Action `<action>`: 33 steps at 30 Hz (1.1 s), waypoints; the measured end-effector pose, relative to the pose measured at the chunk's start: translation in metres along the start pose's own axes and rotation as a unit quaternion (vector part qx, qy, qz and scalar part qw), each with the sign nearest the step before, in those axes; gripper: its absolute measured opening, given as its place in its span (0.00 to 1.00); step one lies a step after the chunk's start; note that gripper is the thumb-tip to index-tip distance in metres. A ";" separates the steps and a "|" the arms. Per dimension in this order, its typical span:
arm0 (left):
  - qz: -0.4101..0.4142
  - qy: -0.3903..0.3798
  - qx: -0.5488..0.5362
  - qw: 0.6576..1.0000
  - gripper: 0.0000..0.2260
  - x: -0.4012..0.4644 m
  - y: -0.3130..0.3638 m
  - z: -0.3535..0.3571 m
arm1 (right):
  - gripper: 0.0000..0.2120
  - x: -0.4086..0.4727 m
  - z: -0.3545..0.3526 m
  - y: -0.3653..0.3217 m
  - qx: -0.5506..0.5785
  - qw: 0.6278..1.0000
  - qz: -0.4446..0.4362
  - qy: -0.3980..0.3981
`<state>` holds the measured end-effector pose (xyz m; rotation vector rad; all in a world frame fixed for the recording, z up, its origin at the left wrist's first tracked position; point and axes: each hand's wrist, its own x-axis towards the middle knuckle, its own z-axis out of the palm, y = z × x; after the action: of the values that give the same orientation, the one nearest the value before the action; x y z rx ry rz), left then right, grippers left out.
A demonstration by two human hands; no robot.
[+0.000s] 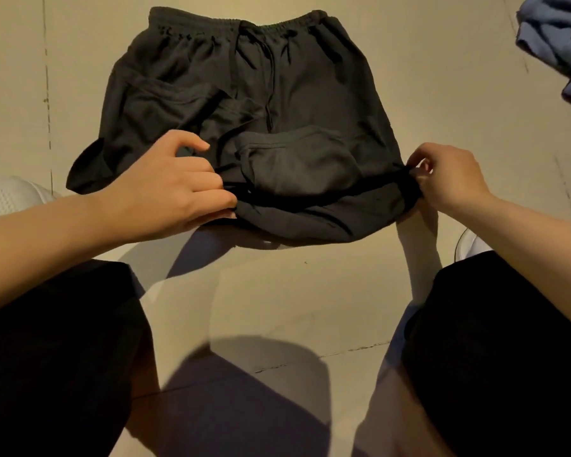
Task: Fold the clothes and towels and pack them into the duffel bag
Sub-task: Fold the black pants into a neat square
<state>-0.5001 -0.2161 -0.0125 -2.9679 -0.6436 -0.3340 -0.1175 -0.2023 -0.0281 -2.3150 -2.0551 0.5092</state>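
Beige floor tiles (277, 291) fill the frame as a person crouches over a garment, knees in black trousers (56, 341) splayed to either side. At far left, the rounded toe of a white shoe (10, 192) sits just beside the left forearm. The left hand (172, 189) reaches in over the near left part of the dark grey shorts (294, 103), its fingers curled and pinching a fold of fabric at the near edge, the index finger crooked above the cloth. The shorts lie flat on the floor in the upper middle of the view, directly ahead of the person. Their elastic waistband (238, 23) points away from the person, toward the top of the frame, and the leg hems face the knees, so the waist-to-hem axis runs straight away from the person while the wider span runs left to right. A black drawstring (271, 80) trails down the centre from the waistband. The near hem is bunched and partly turned up over the front, and a lighter grey pocket panel (297, 163) shows between the two hands. The right hand (445, 176) pinches the near right corner of the shorts between thumb and fingertips, the cloth gathered into a tight wad there. A second white shoe (468, 245) peeks out beside the right knee. At far upper right, well apart from the shorts, a crumpled blue garment (557, 37) lies on the floor, cut off by the frame edge.
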 end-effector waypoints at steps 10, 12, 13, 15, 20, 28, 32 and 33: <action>0.078 -0.030 -0.139 0.987 0.15 0.015 0.070 0.017 | 0.17 -0.011 -0.006 0.020 -0.059 0.997 0.016 -0.052; -0.027 -0.014 -0.168 0.985 0.20 0.010 0.061 0.020 | 0.19 -0.015 -0.006 0.021 -0.066 0.997 -0.031 -0.039; -0.094 -0.015 -0.181 0.979 0.23 0.007 0.053 0.022 | 0.19 -0.017 -0.005 0.020 -0.065 0.995 -0.056 -0.051; -0.229 -0.059 -0.229 0.944 0.30 -0.003 0.036 0.025 | 0.18 -0.019 -0.001 0.019 -0.061 0.990 -0.087 -0.089; -0.323 -0.147 -0.238 0.904 0.33 -0.025 0.017 0.034 | 0.08 -0.009 0.004 0.024 -0.104 0.990 -0.052 -0.076; -0.342 -0.101 -0.191 0.915 0.32 -0.006 0.003 0.025 | 0.09 -0.002 -0.005 0.023 -0.092 0.992 0.024 -0.080; -0.334 -0.038 -0.176 0.925 0.30 0.033 0.013 0.015 | 0.21 -0.001 -0.014 0.000 0.085 0.993 -0.018 -0.085; -0.349 -0.041 -0.192 0.916 0.28 0.045 0.015 0.016 | 0.24 -0.002 -0.016 -0.009 0.145 0.986 -0.008 -0.080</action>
<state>-0.4513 -0.2098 -0.0181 -2.9826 -1.8457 -0.4165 -0.1228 -0.1991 -0.0105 -2.1495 -1.9058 0.9517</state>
